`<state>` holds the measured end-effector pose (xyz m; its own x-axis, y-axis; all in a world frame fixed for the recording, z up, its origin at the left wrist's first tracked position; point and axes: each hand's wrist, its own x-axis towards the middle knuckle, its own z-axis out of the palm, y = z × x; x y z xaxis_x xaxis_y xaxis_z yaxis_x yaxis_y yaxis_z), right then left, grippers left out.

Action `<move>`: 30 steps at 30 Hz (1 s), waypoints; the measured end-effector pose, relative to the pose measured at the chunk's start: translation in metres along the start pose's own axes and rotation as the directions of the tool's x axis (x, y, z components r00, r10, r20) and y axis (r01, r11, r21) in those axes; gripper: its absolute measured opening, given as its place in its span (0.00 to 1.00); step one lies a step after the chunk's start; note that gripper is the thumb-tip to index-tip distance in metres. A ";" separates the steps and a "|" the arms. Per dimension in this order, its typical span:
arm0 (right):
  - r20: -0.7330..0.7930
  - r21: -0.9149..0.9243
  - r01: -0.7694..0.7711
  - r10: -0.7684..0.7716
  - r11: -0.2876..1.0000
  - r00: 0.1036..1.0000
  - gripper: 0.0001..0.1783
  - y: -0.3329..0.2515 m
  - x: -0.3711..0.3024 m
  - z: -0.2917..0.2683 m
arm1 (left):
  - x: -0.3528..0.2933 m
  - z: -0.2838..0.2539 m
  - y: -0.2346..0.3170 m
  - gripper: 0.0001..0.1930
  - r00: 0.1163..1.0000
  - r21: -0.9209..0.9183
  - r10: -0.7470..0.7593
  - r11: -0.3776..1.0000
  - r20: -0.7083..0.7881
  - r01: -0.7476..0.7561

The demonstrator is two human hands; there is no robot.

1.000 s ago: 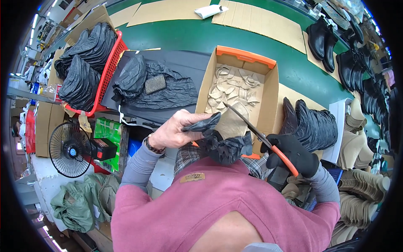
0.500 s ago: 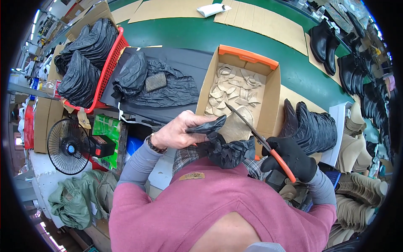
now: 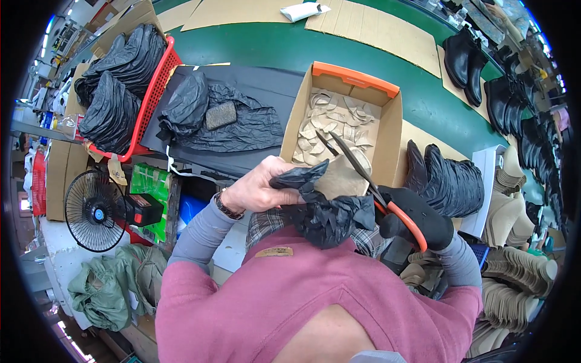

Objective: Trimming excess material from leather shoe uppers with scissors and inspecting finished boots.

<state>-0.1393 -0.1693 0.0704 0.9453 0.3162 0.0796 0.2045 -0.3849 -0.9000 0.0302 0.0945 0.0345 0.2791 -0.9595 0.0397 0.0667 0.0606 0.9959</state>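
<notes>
My left hand (image 3: pixel 260 187), bare with a wristwatch, is closed on a piece in crumpled black plastic (image 3: pixel 339 222). A tan flap (image 3: pixel 339 180) sticks out from it over the near edge of a cardboard box. My right hand (image 3: pixel 420 218), in a black glove, grips the red handles of shears (image 3: pixel 407 224). Their dark blades are parted, one lying along the flap's right edge, the tips above the box. Inside the orange-rimmed cardboard box (image 3: pixel 387 133) lie many curved tan offcuts (image 3: pixel 318 136). Whether the blades touch the flap, I cannot tell.
Left of the box, a grey block (image 3: pixel 221 115) rests on black plastic (image 3: pixel 242 130). Farther left stand a red basket (image 3: pixel 158 91) of plastic-wrapped pieces and a black fan (image 3: pixel 97 212). At right are more wrapped pieces (image 3: pixel 451 184), stacked tan pieces (image 3: pixel 508 272) and black boots (image 3: pixel 463 60).
The shears have shifted down and left, and their blades have opened from nearly closed to parted around the flap's edge. The flap has turned slightly; my left hand keeps its hold.
</notes>
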 end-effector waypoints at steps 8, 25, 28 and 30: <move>0.099 -0.076 -0.252 0.259 0.965 0.961 0.26 -0.001 0.005 -0.002 | 0.002 -0.003 -0.002 0.05 0.996 -0.038 -0.085 0.996 -0.024 0.084; 0.084 0.022 -0.106 0.104 0.994 0.991 0.21 0.008 0.016 -0.006 | 0.004 0.007 -0.013 0.11 0.976 -0.418 -0.185 0.900 -0.112 0.123; 0.158 0.162 -0.062 0.037 0.985 0.987 0.17 0.021 0.016 0.000 | 0.000 0.000 -0.023 0.15 0.977 -0.367 -0.205 0.915 -0.054 0.171; 0.103 0.280 -0.278 0.259 0.919 0.960 0.13 0.031 0.014 0.007 | 0.003 0.004 -0.011 0.23 0.993 -0.004 -0.065 0.998 -0.096 0.065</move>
<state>-0.1220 -0.1704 0.0404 0.9348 0.2931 -0.2004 -0.1454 -0.1990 -0.9692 0.0264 0.0896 0.0237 0.3651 -0.9304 -0.0335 0.0884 -0.0012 0.9961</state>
